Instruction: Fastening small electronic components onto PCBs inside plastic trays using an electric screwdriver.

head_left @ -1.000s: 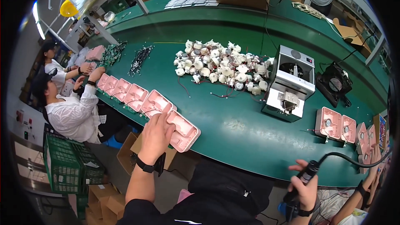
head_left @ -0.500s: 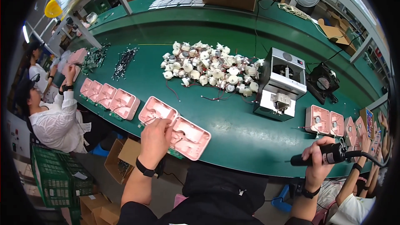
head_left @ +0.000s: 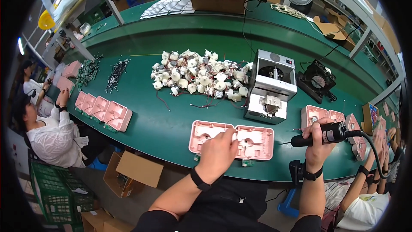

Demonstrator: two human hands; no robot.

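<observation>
Two open pink plastic housings [head_left: 262, 142] lie side by side near the front edge of the bench. My left hand [head_left: 218, 154] reaches over them with its fingers closed on the walls where the two meet; the fingertips are partly hidden. Inside each housing are moulded posts and wires, and a small green circuit board [head_left: 248, 162] hangs at the front of the right one. To their right, my right hand [head_left: 316, 148] is wrapped round a black electric screwdriver [head_left: 332, 133], whose thin bit points left toward the housings. A thick black cable runs off its right end.
Behind lies a heap of white motors [head_left: 201, 75] with wires. A grey machine [head_left: 272, 88] and a black fan [head_left: 317, 81] stand right of it. More pink housings [head_left: 118, 115] sit at the left, others [head_left: 315, 114] at the right. Co-workers sit on both sides.
My left hand has slid the two pink housings rightward along the bench, and they now lie straighter to its edge. The screwdriver in my right hand is now close beside them. The view has shifted.
</observation>
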